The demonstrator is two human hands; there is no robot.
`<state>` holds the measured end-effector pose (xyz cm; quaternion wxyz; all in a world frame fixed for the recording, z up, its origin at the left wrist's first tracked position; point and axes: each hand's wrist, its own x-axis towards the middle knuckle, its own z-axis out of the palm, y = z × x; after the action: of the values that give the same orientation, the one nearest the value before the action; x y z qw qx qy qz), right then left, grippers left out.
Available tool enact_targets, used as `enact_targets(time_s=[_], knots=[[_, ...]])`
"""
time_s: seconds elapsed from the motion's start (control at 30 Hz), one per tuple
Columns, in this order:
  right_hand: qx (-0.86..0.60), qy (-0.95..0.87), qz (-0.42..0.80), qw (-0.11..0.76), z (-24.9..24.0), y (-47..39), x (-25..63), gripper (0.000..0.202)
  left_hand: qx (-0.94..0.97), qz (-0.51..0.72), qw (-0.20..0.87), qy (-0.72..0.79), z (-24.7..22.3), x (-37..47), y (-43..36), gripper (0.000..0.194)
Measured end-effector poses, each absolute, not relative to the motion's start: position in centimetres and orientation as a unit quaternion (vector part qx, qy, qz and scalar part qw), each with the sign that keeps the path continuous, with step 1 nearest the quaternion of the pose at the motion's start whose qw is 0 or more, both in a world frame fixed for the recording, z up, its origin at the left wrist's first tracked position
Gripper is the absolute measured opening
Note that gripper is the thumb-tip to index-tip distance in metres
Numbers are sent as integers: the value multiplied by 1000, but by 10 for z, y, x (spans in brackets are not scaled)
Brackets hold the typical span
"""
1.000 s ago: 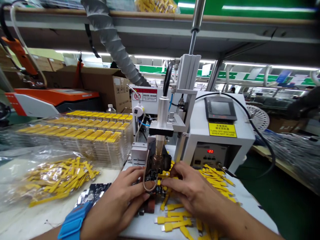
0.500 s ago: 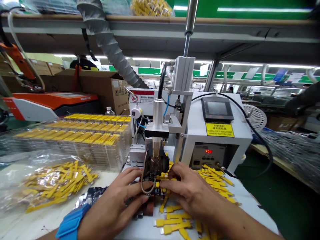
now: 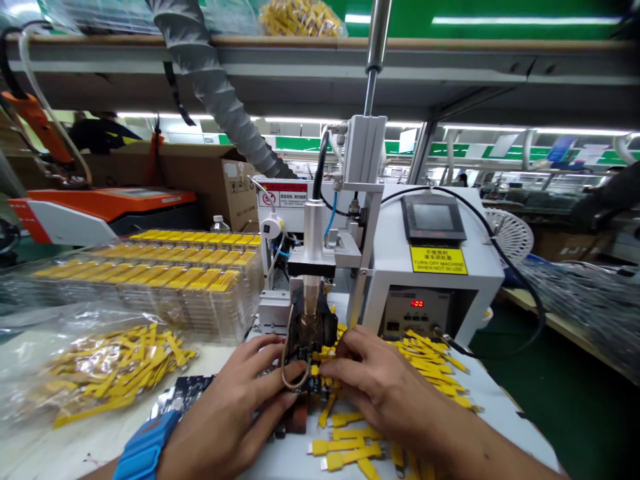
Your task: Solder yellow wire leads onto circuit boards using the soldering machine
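Note:
My left hand [image 3: 245, 393], with a blue wristband [image 3: 147, 445], reaches to the left side of a small dark fixture under the press head [image 3: 313, 293]. Its index finger and thumb close in at the fixture; what lies between them is hidden. From the other side, my right hand [image 3: 380, 383] has its fingers bent and pinched at a yellow flat connector piece [image 3: 315, 369] in the fixture. A thin looped cable [image 3: 285, 373] hangs in front of my left index fingertip. Loose yellow connector pieces [image 3: 353, 456] lie below and beside my right hand.
A bag of yellow pieces [image 3: 120, 367] lies left, before stacked clear trays [image 3: 200, 300]. Dark parts in clear wrap [image 3: 183, 393] rest by my left wrist. The white control box [image 3: 435, 253] stands right. A grey hose [image 3: 215, 80] hangs overhead; a person [image 3: 103, 132] is behind the boxes.
Both hands stay nearly in place at the fixture. The red display on the control box reads differently. The person in the background has shifted left.

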<state>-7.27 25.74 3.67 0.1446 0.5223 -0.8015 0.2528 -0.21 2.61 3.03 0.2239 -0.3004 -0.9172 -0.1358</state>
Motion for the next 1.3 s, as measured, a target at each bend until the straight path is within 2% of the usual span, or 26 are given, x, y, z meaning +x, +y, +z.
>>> enact_targets(time_s=[0.33, 0.53, 0.9, 1.1, 1.3], knots=[[524, -801, 249, 145, 35, 259, -73, 31, -334, -36, 233, -913, 31, -3, 28, 40], [523, -803, 247, 144, 36, 259, -73, 33, -328, -109, 263, -901, 26, -3, 29, 28], [528, -799, 243, 154, 35, 259, -73, 38, -311, -208, 201, -905, 30, -4, 26, 39], [530, -797, 243, 159, 33, 260, -74, 36, -297, -204, 191, -913, 26, -3, 24, 30], [533, -801, 209, 174, 28, 261, -76, 34, -259, -175, 232, -921, 17, -3, 22, 44]])
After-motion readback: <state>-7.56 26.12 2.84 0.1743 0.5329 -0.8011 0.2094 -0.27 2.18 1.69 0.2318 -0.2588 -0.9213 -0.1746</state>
